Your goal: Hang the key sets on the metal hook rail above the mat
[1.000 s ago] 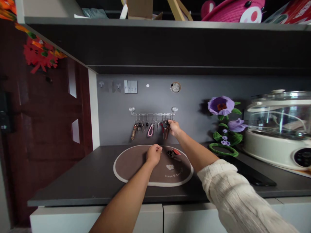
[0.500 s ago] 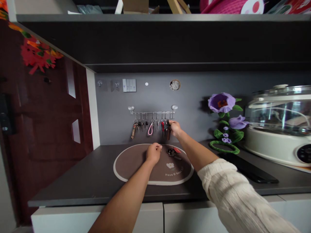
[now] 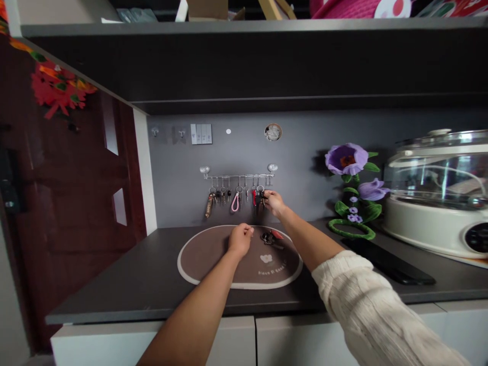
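At the right end of a clear hook rail (image 3: 239,177) on the wall, my right hand (image 3: 274,202) pinches a bunch of keys (image 3: 262,197) hanging from a ring; its fingers partly hide them. My left hand (image 3: 241,239) hovers over the brown oval mat (image 3: 213,254), fingers curled together, with nothing showing in them. To its right, a loose key bunch (image 3: 271,238) with a red tag lies on the mat. Other keys hang along the rail, among them a pink loop strap (image 3: 235,202) and a brown key fob (image 3: 209,206) at the left end.
A purple flower ornament (image 3: 347,160), a black phone-like slab (image 3: 392,262) and a white steamer-like appliance (image 3: 427,218) stand or lie on the right. A dark shelf (image 3: 244,66) overhangs the counter. The wall bears a switch panel (image 3: 201,134) and small hooks.
My right hand has shifted slightly at the rail's right end, and the dark piece that hung below its fingers shows less. My left hand stays nearly still. The view has moved a little.
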A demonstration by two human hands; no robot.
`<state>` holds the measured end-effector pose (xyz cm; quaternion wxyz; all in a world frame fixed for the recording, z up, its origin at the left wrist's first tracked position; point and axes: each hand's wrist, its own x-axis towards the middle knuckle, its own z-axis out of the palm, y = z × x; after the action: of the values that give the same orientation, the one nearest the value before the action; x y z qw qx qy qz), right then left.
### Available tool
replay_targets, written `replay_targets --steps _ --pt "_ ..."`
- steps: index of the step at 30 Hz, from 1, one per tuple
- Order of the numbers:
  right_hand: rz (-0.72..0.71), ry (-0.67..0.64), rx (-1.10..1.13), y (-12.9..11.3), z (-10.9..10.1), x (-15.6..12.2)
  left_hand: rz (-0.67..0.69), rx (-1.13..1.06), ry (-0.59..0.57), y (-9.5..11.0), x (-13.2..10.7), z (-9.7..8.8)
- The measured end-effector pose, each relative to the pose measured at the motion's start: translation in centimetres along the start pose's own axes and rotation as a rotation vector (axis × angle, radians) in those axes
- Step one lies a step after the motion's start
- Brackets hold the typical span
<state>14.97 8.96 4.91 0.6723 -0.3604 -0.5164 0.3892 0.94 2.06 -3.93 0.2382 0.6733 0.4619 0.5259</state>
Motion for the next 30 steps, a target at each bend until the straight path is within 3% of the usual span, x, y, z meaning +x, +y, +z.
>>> replay_targets --steps 6,13,20,25,30 --pt "0.106 -0.035 0.134 -0.8 0.1 -1.2 -0.015 -0.017 -0.017 0.4 -0.3 -0.1" --pt "0.204 0.021 0.095 -1.9 -0.1 -3.2 0.017 -0.012 -0.061 0.6 -0.3 -0.3" --pt "0.213 -0.088 0.021 -2.1 -0.6 -5.7 0.018 -0.001 -0.073 0.4 -0.3 -0.3" --pt "0.126 -0.155 -0.180 -0.8 -1.2 -7.6 0.013 -0.022 -0.061 0.4 -0.3 -0.4" --pt "-0.062 -0.189 -0.638 0.8 -2.4 -9.0 -0.020 -0.060 -0.050 0.4 -0.3 -0.5"
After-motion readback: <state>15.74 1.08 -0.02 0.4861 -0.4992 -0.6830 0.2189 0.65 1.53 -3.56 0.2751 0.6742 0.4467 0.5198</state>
